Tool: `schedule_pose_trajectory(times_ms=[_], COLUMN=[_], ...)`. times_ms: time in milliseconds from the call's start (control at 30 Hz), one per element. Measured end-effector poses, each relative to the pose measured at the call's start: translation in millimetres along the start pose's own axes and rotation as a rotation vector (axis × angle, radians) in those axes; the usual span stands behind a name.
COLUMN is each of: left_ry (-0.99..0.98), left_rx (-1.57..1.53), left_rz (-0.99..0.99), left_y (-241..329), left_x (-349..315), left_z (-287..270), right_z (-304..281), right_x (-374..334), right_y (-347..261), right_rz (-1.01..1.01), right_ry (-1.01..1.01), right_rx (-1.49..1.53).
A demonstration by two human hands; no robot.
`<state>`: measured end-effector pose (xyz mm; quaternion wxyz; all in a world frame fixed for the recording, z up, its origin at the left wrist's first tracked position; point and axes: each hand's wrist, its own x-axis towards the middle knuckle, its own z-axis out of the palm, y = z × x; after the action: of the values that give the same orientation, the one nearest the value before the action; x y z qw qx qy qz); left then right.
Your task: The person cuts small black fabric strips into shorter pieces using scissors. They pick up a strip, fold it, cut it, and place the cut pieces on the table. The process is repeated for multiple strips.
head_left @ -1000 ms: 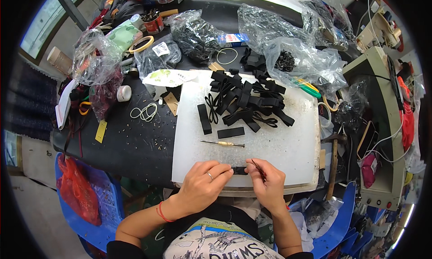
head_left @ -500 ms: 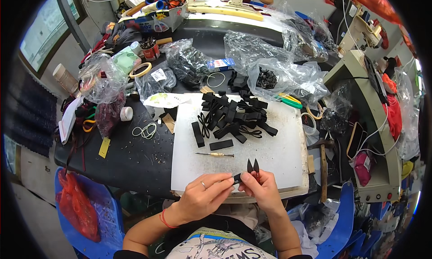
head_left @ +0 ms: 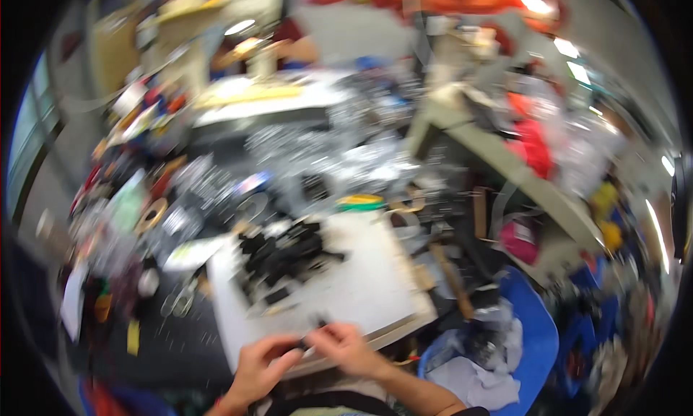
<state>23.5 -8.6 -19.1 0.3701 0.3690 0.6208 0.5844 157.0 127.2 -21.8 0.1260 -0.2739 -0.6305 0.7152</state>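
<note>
In the head view, blur smears everything before you, and your forearms (head_left: pixel 422 394) are cut off below. Your left hand (head_left: pixel 261 365) and right hand (head_left: pixel 348 349) come close together by the near edge of a white board (head_left: pixel 364 300), on a dark table (head_left: pixel 170 362) crowded with clear plastic bags (head_left: pixel 372 162); a blue chair (head_left: pixel 533 344) stands to your right. Black strips (head_left: pixel 289 251) lie heaped toward the board's far side. A small dark piece (head_left: pixel 302 343) shows between your two hands' fingertips, its outline lost. Both hands' fingers are curled, partly closed; I cannot tell whether either grips it.

Both hands (head_left: pixel 345 349) nearly meet — fingers (head_left: pixel 279 342) bent, right forearm (head_left: pixel 417 391) slanting.
</note>
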Motion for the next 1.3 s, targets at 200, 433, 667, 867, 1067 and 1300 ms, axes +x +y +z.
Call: schedule_pose_trajectory(times_ms=[200,433,667,867,1067,1300], left_ry=[-0.130,-0.081,-0.089,-0.181,-0.217,-0.222], left_rx=[-0.232,-0.276,-0.505,-0.390,-0.397,-0.357], left_rz=[-0.165,-0.176,-0.151,-0.112,-0.105,-0.228], left_y=[-4,10,-7,-2,7,7], left_x=[4,-26,-34,-44,-53,-60], left_z=[15,50,70,78,71,56], right_z=[-13,5,7,-8,-3,-15], right_x=[-7,-47,-61,-52,-80,-68], right_y=[27,33,33,82,53,64], right_rz=[-0.175,-0.362,-0.390,-0.285,-0.209,-0.187], right_ry=[-0.074,0.234,0.428,0.203,0.199,-0.174], right_rx=[0.153,0.004,0.019,0.374,0.457,0.375])
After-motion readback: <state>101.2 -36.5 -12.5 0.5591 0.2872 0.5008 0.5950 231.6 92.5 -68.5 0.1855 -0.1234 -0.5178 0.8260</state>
